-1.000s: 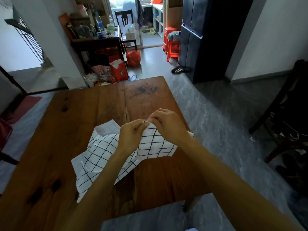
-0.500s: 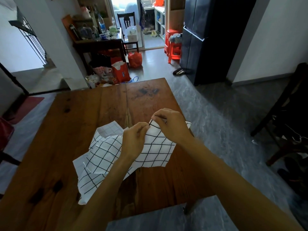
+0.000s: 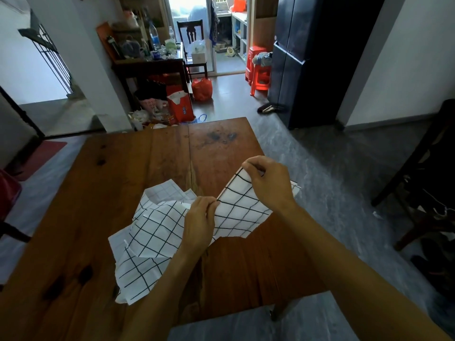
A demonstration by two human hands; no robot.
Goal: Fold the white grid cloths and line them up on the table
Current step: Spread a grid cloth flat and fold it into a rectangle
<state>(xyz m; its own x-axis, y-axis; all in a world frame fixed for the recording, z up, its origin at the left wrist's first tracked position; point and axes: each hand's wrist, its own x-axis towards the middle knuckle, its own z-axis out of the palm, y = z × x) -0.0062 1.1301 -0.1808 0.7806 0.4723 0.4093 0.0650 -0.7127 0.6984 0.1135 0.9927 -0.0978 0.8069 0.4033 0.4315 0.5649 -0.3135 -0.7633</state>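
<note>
White grid cloth (image 3: 157,232) lies crumpled on the wooden table (image 3: 103,193), near its right-front part, w/ one edge lifted; left hand (image 3: 199,222) pinches this edge at the middle btw thumb and curled fingers; right hand (image 3: 268,183) pinches the upper corner of the same edge, higher and farther from the body; the edge is stretched btw both hands; rest of the cloth hangs to the left, wrinkled, touching the table.

cloth (image 3: 157,232): thin white woven, black grid, creased, matt | bench (image 3: 73,217): brown wood, knotty, stained, slight sheen
</note>
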